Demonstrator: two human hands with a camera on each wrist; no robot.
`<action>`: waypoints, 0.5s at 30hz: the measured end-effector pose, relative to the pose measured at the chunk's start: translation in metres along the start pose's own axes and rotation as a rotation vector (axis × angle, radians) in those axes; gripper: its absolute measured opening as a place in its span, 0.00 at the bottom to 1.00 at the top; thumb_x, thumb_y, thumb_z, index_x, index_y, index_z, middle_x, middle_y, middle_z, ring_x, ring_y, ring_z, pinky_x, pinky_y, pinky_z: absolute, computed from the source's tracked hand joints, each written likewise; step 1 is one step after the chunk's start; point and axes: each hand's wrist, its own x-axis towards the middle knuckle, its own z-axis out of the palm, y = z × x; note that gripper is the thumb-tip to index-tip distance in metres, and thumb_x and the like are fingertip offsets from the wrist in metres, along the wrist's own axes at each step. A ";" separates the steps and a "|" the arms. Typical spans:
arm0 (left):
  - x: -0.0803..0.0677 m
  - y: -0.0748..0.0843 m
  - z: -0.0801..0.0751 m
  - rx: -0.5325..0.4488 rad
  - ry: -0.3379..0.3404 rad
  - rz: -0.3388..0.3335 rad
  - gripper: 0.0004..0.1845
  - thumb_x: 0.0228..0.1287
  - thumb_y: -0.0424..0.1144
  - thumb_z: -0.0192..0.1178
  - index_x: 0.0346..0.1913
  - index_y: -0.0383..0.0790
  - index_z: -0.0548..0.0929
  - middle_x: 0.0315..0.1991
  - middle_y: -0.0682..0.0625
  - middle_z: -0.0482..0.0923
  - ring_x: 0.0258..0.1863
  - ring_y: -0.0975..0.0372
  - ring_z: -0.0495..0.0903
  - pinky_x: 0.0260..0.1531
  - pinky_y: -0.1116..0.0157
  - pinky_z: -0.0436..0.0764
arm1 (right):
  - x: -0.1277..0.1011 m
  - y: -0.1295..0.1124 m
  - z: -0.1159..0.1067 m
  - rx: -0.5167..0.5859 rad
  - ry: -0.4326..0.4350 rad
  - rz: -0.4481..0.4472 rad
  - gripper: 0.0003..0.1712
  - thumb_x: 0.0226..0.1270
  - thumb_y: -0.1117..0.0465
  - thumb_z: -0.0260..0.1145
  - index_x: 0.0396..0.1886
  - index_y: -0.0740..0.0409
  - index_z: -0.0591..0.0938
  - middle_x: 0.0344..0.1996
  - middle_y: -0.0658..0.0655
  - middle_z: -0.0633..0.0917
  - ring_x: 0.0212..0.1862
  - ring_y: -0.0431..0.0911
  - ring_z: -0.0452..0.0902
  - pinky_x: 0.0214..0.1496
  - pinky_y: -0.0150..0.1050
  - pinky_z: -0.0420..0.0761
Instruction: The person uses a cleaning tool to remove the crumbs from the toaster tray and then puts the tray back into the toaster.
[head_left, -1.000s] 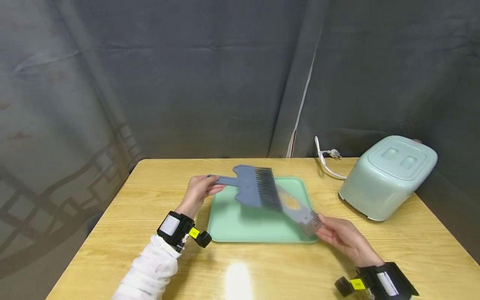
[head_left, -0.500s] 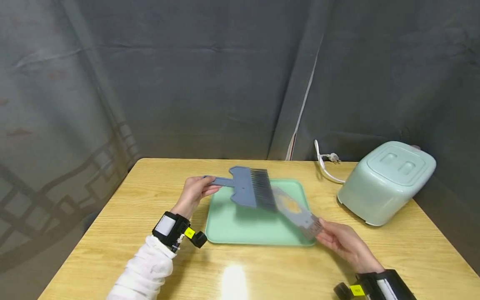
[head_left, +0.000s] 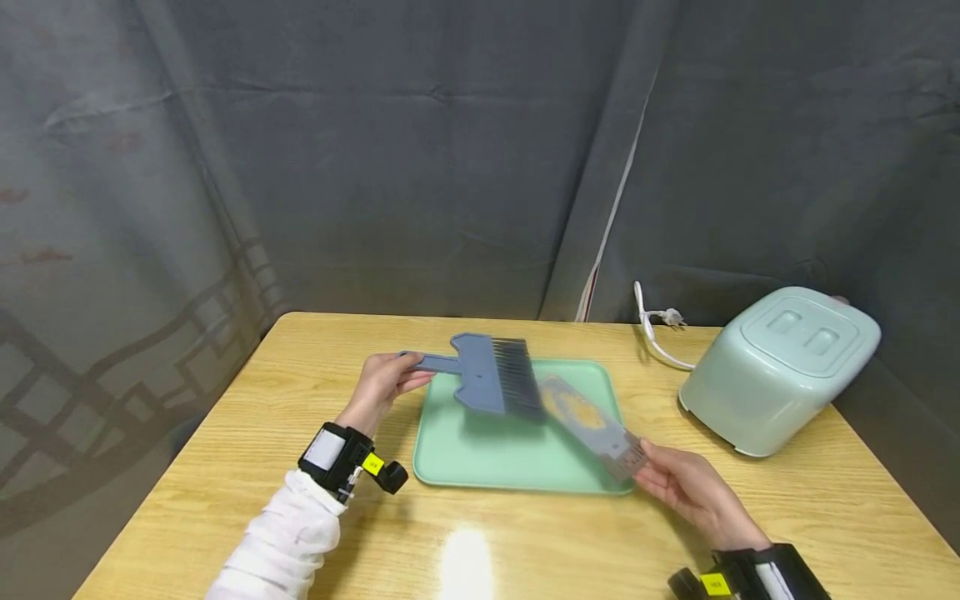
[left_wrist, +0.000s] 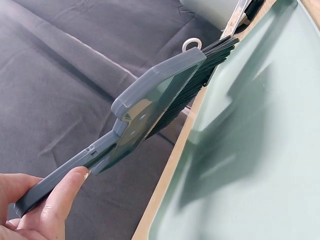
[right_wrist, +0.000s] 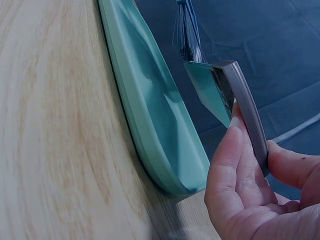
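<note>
My left hand (head_left: pixel 382 379) grips the handle of a grey-blue brush (head_left: pixel 491 375) and holds it level above a mint-green tray (head_left: pixel 480 450), dark bristles pointing right. In the left wrist view the brush (left_wrist: pixel 155 105) slants up from my left hand (left_wrist: pixel 45 210) over the tray (left_wrist: pixel 260 150). My right hand (head_left: pixel 678 483) pinches the near end of a flat grey plate (head_left: pixel 592 425) with a yellowish patch, tilted over the tray's right side. The right wrist view shows thumb and fingers of my right hand (right_wrist: pixel 245 190) clamped on the plate's edge (right_wrist: pixel 245 107), with the bristles (right_wrist: pixel 189 35) beyond.
An upturned mint-green appliance (head_left: pixel 780 367) lies on the right of the wooden table (head_left: pixel 225 467), its white cord and plug (head_left: pixel 656 333) trailing toward the back edge. Dark curtains hang behind the table.
The brush has slid a little to the left, so its bristles now sit just off the plate's far end. My right hand and the plate have hardly moved.
</note>
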 end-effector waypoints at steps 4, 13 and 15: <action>-0.001 0.001 -0.005 0.007 0.008 -0.001 0.15 0.75 0.24 0.51 0.55 0.11 0.73 0.25 0.46 0.86 0.24 0.65 0.88 0.36 0.71 0.90 | 0.001 0.000 0.000 0.004 -0.010 0.002 0.12 0.80 0.65 0.57 0.36 0.56 0.86 0.34 0.53 0.88 0.37 0.41 0.87 0.48 0.33 0.90; 0.000 0.003 -0.009 0.008 0.016 0.012 0.16 0.74 0.24 0.52 0.56 0.10 0.72 0.26 0.45 0.86 0.25 0.65 0.88 0.38 0.70 0.90 | -0.003 -0.002 -0.004 0.014 0.021 0.011 0.12 0.79 0.65 0.58 0.37 0.55 0.86 0.35 0.53 0.88 0.38 0.41 0.87 0.49 0.34 0.89; 0.000 0.003 -0.011 0.004 0.021 0.014 0.15 0.74 0.24 0.52 0.55 0.11 0.73 0.26 0.45 0.86 0.25 0.64 0.88 0.38 0.70 0.90 | -0.002 -0.003 -0.005 0.026 -0.012 0.007 0.13 0.80 0.65 0.57 0.37 0.56 0.86 0.35 0.54 0.88 0.38 0.42 0.88 0.49 0.34 0.89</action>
